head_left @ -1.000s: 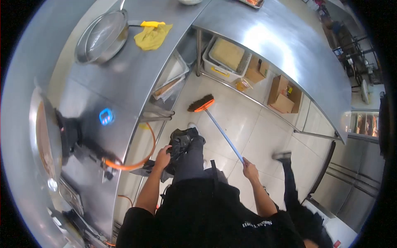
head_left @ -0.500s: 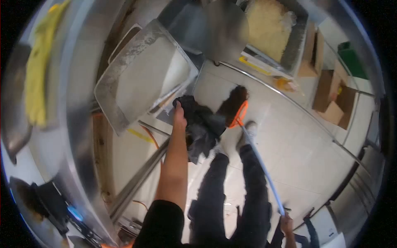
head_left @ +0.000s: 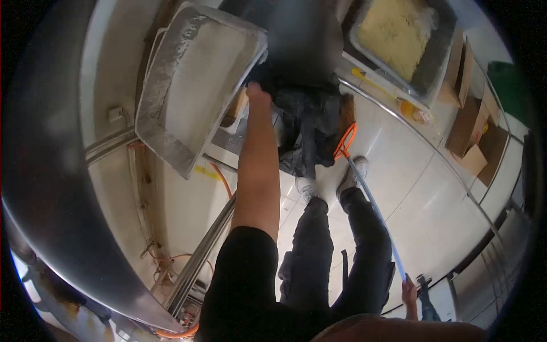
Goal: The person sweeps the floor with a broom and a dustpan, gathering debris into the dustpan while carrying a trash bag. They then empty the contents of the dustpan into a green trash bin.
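Stretched forward, my left hand [head_left: 259, 94] has its fingers closed on the upper left part of a crumpled black bag [head_left: 316, 114]. The bag hangs low, above the floor and beside the broom head, and its top lies in shadow. My right hand [head_left: 409, 289], at the lower right, is wrapped round the blue handle [head_left: 377, 212] of a broom. An orange frame [head_left: 345, 141] joins that handle to brown bristles [head_left: 346, 111], which the bag partly covers.
A large empty metal tray [head_left: 199, 85] stands left of the bag. Beyond a metal rail [head_left: 393, 118] are a tray of yellowish crumbs [head_left: 393, 37] and open cardboard boxes [head_left: 478, 137]. Metal bars [head_left: 199, 256] and orange hoses lie at the lower left. My shoes [head_left: 350, 174] are below the bag.
The view has shifted. My left hand has moved forward with the black bag, which now hangs more stretched out and covers more of the bristles. My right hand still holds the broom handle.
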A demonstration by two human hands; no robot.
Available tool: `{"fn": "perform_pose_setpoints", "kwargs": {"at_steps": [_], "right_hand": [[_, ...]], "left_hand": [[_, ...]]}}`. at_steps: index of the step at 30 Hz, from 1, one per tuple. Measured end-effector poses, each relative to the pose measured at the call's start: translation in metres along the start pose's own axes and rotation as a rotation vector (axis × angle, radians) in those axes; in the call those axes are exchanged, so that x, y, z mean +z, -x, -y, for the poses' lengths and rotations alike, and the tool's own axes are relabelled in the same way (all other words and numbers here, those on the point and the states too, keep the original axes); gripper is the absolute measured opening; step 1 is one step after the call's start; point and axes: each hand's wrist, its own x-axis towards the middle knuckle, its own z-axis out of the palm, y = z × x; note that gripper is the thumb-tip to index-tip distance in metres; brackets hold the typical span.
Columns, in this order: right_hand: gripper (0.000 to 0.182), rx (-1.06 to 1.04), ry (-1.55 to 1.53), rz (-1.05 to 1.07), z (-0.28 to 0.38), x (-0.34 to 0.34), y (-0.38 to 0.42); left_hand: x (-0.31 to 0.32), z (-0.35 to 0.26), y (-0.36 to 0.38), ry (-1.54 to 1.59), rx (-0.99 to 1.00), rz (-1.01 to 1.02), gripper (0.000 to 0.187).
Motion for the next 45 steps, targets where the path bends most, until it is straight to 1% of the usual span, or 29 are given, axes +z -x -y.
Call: {"fn": "perform_pose_setpoints", "kwargs": {"at_steps": [1,2,3,4,5,6,7,8,10,11,13,14,16,18,20,21,22,23,26,28,30,31,33,35,37,40,41,42,45], "right_hand": [[0.038,0.01,-0.048,0.015,0.004,-0.007,-0.007],[0.037,0.034,-0.097,0.021,0.012,-0.009,0.001],[0.038,0.277,0.011,0.16,0.042,-0.024,-0.001],[0.039,0.16,-0.116,0.11,-0.036,0.002,0.008],[0.04,0.155,0.105,0.18,-0.031,-0.014,0.008],[0.041,0.152,0.303,0.21,-0.015,-0.015,0.002],[0.041,0.132,0.023,0.204,-0.01,-0.017,0.0],[0.04,0.163,-0.026,0.215,-0.006,-0.021,0.008],[0.04,0.215,-0.124,0.24,-0.005,-0.026,-0.001],[0.04,0.264,-0.292,0.232,-0.002,-0.021,-0.001],[0.039,0.379,-0.378,0.37,0.026,-0.036,-0.001],[0.039,0.443,-0.418,0.439,0.054,-0.043,0.001],[0.039,0.55,-0.553,0.422,0.096,-0.047,0.015],[0.037,0.26,-0.319,0.253,0.08,-0.03,0.024],[0.034,-0.356,0.057,-0.092,0.071,-0.027,0.042],[0.033,-0.278,0.057,-0.073,0.07,-0.034,0.062],[0.033,-0.202,0.058,-0.052,0.096,-0.049,0.082],[0.032,-0.127,0.06,-0.028,0.115,-0.059,0.094],[0.037,-0.122,0.072,0.043,0.128,-0.059,0.109],[0.039,-0.08,0.164,0.104,0.161,-0.048,0.094],[0.039,-0.05,0.177,0.18,0.195,-0.024,0.059],[0.038,-0.165,0.148,0.107,0.201,0.0,0.036],[0.036,-0.298,0.094,0.104,0.206,0.045,-0.026],[0.035,-0.214,0.289,0.177,0.238,0.043,-0.064],[0.035,-0.27,0.255,0.041,0.231,0.034,-0.076],[0.036,-0.191,0.321,0.162,0.184,-0.006,-0.051],[0.036,-0.201,0.305,0.119,0.143,-0.006,-0.049],[0.036,-0.219,0.291,0.073,0.095,-0.006,-0.045],[0.034,-0.135,0.272,0.057,0.007,-0.044,0.004]], "left_hand": [[-0.002,0.005,-0.029,-0.038,-0.028,-0.039,0.035],[0.002,0.006,-0.029,0.072,-0.026,0.066,0.034],[0.005,0.005,-0.025,0.183,-0.023,0.17,0.034],[0.005,-0.004,-0.021,0.304,-0.004,0.27,0.033],[-0.002,-0.012,-0.003,0.36,-0.04,0.376,0.034],[0.009,-0.029,0.03,0.366,-0.059,0.395,0.035],[0.022,-0.048,0.065,0.372,-0.077,0.415,0.036],[0.013,-0.054,0.112,0.317,-0.116,0.27,0.037],[-0.029,-0.001,0.082,0.156,0.025,0.22,0.04],[-0.03,-0.011,0.114,0.109,-0.087,0.106,0.039],[-0.025,-0.02,0.192,0.021,-0.326,-0.101,0.038],[-0.037,-0.017,0.222,-0.074,-0.291,-0.08,0.037],[-0.065,-0.015,0.288,-0.273,-0.221,-0.04,0.034],[-0.099,-0.011,0.349,-0.703,0.034,0.091,0.03],[-0.124,-0.023,0.408,-0.995,0.236,0.268,0.028],[-0.139,-0.032,0.44,-1.075,0.299,0.376,0.027],[-0.154,-0.041,0.471,-1.152,0.363,0.485,0.026],[-0.17,-0.047,0.498,-1.252,0.284,0.522,0.025],[-0.206,-0.079,0.572,-1.45,0.037,0.613,0.021],[-0.253,-0.067,0.593,-1.458,0.036,0.651,0.02],[-0.282,-0.067,0.619,-1.426,0.005,0.543,0.02],[-0.295,-0.067,0.63,-1.41,-0.012,0.483,0.02],[-0.328,-0.055,0.649,-1.23,-0.069,0.349,0.02],[-0.364,-0.034,0.661,-1.116,-0.076,0.231,0.021],[-0.393,-0.02,0.683,-1.07,-0.045,0.136,0.021],[-0.413,-0.019,0.73,-1.238,0.137,0.088,0.02],[-0.364,-0.048,0.773,-1.367,-0.007,-0.084,0.021],[-0.362,-0.048,0.788,-1.396,0.022,-0.11,0.021],[-0.406,-0.024,0.826,-1.397,0.058,-0.166,0.023]]}}
